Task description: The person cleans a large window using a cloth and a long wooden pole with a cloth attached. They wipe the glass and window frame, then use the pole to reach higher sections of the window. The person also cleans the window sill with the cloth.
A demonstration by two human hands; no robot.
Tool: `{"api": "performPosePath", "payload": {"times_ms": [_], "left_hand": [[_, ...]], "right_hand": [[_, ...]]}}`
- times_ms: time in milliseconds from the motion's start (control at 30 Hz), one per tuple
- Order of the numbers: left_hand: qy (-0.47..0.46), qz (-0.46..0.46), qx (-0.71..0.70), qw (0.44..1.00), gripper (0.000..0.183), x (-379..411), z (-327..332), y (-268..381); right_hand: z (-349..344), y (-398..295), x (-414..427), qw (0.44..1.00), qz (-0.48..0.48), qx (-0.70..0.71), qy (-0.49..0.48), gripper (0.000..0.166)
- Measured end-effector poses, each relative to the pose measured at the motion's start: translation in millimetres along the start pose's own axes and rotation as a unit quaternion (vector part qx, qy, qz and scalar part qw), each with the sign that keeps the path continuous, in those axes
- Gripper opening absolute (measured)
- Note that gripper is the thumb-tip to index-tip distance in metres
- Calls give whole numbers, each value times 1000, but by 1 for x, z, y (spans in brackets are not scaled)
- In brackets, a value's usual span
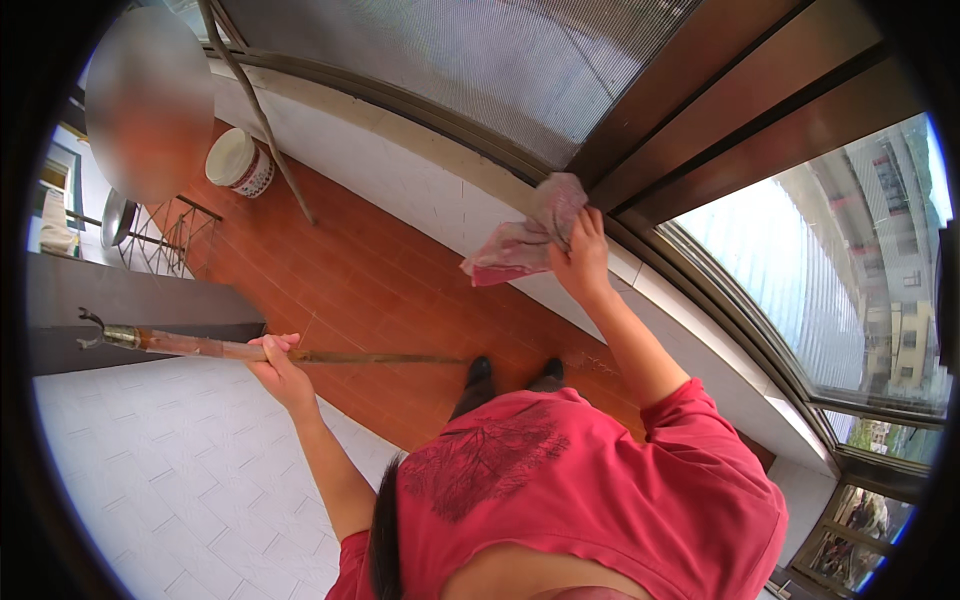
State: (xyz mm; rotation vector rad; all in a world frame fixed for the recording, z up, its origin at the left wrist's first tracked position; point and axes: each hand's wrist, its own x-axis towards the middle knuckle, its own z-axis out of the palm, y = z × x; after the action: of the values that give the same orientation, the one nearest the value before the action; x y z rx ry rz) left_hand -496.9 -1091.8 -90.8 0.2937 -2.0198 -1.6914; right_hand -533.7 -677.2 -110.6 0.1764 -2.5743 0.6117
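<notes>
A long wooden pole (pixel 202 347) with a forked metal hook at its top end is held in my left hand (pixel 281 367), on the left of the view. Its lower part runs across above the floor towards my feet. My right hand (pixel 581 255) grips a crumpled pinkish-grey cloth (pixel 559 210) at the window ledge, near the foot of the brown window frame (pixel 645 161). Part of the cloth hangs down to the left, in front of the white tiled wall below the ledge.
A white bucket (pixel 238 163) stands on the red tiled floor (pixel 360 277), near a crooked wooden stick (pixel 259 112) leaning by the window. A metal rack (pixel 176 236) and a metal pan (pixel 118 217) are at the far left. White tiled wall (pixel 187 472) lies lower left.
</notes>
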Motion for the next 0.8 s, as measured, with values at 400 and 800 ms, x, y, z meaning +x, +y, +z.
{"api": "performPosePath", "payload": {"times_ms": [400,800], "left_hand": [[31,30,10,999,11,3,22,20],[168,48,155,972,10,-29,43,61]], "right_hand": [[29,38,-29,949,47,-273,-151,37],[187,-50,149,938,94,-177,-283,47]]}}
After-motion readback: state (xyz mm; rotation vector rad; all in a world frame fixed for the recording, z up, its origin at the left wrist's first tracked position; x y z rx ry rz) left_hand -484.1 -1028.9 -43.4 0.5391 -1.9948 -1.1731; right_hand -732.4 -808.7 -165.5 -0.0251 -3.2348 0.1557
